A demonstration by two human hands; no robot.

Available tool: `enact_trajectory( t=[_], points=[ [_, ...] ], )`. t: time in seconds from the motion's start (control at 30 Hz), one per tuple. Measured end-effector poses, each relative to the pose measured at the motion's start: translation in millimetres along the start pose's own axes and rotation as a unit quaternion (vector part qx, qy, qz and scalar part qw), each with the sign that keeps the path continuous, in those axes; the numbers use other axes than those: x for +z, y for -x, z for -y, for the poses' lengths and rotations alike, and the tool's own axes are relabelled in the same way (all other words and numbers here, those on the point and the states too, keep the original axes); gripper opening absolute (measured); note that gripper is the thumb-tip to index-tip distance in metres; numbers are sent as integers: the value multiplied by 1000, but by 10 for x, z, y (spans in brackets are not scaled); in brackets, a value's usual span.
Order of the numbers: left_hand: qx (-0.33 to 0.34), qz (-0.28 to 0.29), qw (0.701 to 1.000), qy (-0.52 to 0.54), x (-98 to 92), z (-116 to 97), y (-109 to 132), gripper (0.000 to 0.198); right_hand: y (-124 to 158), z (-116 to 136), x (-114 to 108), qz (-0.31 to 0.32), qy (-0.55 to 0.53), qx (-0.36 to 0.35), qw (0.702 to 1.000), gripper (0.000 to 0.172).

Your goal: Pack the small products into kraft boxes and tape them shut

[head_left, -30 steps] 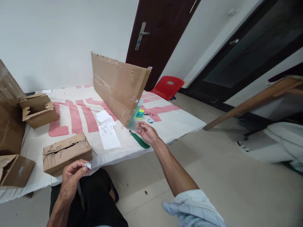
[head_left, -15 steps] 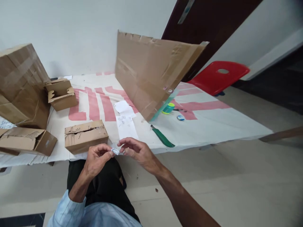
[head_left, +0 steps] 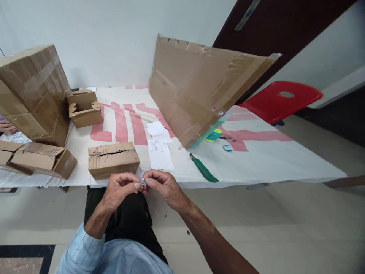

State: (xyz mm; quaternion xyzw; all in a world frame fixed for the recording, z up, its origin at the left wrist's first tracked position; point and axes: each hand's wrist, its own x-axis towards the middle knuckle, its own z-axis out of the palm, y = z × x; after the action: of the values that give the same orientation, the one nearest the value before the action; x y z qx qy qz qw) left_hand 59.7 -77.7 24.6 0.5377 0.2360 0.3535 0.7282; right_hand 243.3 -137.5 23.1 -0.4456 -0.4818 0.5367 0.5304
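Observation:
Between my two hands, just off the table's front edge, is a small white piece of paper (head_left: 143,182) with dark marks. My left hand (head_left: 121,190) is closed in a pinch on its left side. The fingertips of my right hand (head_left: 162,186) are pinched together on its other side. A closed cardboard box (head_left: 113,161) sits on the table right behind my left hand. White paper sheets (head_left: 161,156) with small drawn shapes lie beyond my fingers. To their right, near the edge, lies a green-handled cutter (head_left: 203,169).
A large cardboard panel (head_left: 205,87) stands upright on the table, with a yellow-green tape roll (head_left: 213,135) and a small blue-and-white disc (head_left: 227,148) at its base. Cardboard boxes (head_left: 42,161) fill the left side. A red chair (head_left: 282,99) stands behind. Another person's hand (head_left: 8,126) shows far left.
My right hand has moved left and closed its fingertips on the small paper, which was in my left hand alone. The view has shifted slightly left.

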Motion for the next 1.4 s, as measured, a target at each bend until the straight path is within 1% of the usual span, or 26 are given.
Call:
enact_trajectory(
  t=[0.13, 0.27, 0.3, 0.37, 0.43, 0.47, 0.53, 0.6, 0.67, 0.73, 0.8, 0.87, 0.97, 1.1, 1.27, 1.4],
  points=[
    [17, 4, 1000, 6, 7, -45, 22, 25, -14, 10, 13, -21, 31, -6, 999, 34],
    [28, -5, 999, -16, 11, -61, 24, 25, -20, 29, 37, -18, 72, -5, 997, 30],
    [32, -6, 999, -22, 5, -53, 24, 26, -18, 40, 52, -33, 93, -12, 995, 27],
    [42, -14, 998, -40, -10, -27, 25, 27, -7, 71, 93, -95, 162, -54, 981, 20],
    [64, -33, 995, -74, -21, 1, 31, 23, 15, 111, 142, -149, 240, -112, 953, 16],
    [82, -43, 991, -99, -21, 9, 34, 20, 28, 130, 166, -156, 269, -137, 941, 18],
    [132, -56, 976, -166, -7, 7, 41, 15, 53, 159, 200, -136, 293, -163, 932, 21],
    [192, -56, 951, -236, 21, -17, 44, 15, 69, 171, 210, -112, 285, -163, 938, 19],
    [245, -50, 926, -284, 50, -48, 43, 15, 73, 165, 199, -102, 261, -149, 948, 17],
    [286, -40, 905, -313, 70, -68, 39, 13, 69, 151, 179, -98, 234, -132, 958, 17],
    [313, -30, 890, -330, 79, -74, 36, 12, 65, 141, 162, -94, 208, -115, 967, 18],
    [316, -26, 886, -338, 82, -75, 36, 13, 65, 141, 153, -86, 177, -97, 976, 20],
    [296, -29, 893, -337, 89, -81, 41, 13, 73, 151, 145, -73, 130, -67, 986, 22],
    [287, -37, 895, -340, 101, -91, 42, 14, 84, 150, 132, -61, 102, -45, 992, 25],
    [301, -46, 888, -344, 112, -80, 38, 15, 89, 111, 118, -51, 74, -25, 996, 31],
    [318, -44, 877, -356, 117, -71, 38, 14, 91, 87, 117, -47, 57, -13, 997, 37]
  ],
)
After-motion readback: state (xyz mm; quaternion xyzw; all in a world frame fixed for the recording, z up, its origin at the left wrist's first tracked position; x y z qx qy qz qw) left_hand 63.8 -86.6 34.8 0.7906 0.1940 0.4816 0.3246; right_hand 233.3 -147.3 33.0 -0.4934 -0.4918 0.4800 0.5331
